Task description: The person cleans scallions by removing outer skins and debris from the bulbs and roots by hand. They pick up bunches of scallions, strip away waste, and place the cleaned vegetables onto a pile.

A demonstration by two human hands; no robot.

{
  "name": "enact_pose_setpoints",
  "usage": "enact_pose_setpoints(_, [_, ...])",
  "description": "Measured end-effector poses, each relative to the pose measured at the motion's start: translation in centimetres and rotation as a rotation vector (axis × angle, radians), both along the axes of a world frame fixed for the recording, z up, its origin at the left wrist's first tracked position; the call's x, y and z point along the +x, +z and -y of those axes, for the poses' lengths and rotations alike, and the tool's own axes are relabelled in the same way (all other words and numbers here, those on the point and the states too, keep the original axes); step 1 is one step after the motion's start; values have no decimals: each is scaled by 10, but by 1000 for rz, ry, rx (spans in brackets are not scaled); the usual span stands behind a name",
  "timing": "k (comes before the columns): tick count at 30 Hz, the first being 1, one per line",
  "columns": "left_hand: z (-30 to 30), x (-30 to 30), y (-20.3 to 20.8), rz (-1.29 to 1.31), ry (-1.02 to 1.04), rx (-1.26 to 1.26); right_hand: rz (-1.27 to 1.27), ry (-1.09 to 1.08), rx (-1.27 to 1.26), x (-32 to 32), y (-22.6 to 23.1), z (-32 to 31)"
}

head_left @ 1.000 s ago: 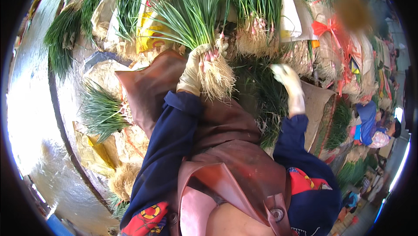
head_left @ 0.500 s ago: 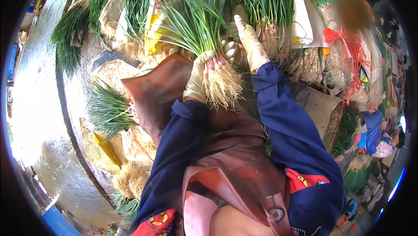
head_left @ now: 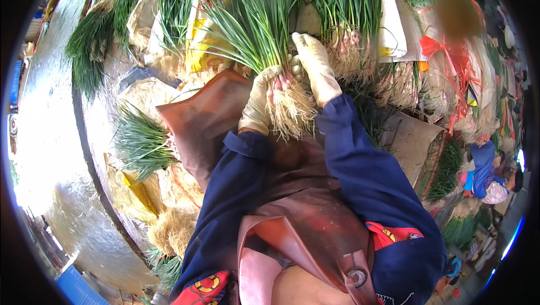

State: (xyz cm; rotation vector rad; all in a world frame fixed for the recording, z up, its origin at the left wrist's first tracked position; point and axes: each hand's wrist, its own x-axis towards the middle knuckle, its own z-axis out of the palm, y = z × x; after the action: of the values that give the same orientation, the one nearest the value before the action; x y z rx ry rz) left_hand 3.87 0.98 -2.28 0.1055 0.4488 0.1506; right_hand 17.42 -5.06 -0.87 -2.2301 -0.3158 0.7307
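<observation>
We hold the bunch of spring onions before us, above the brown apron, our left hand closed around its bulb end, probably because the firm stems gather there, leaving the roots to hang and the leaves to fan out freely; our right hand stands close beside the stems, and we cannot tell whether it pinches anything

And here we are in a produce shed or market! Onions everywhere, sacks among them, another person off right.
</observation>
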Motion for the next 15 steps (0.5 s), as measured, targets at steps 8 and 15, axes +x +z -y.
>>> enact_pose_setpoints(8, [-13, -13, -9, 195, -56, 67, 139, 172, -369, 27, 0, 0])
enact_pose_setpoints(15, [-7, 0, -19, 199, -152, 284, 797, 309, -56, -43, 14, 49])
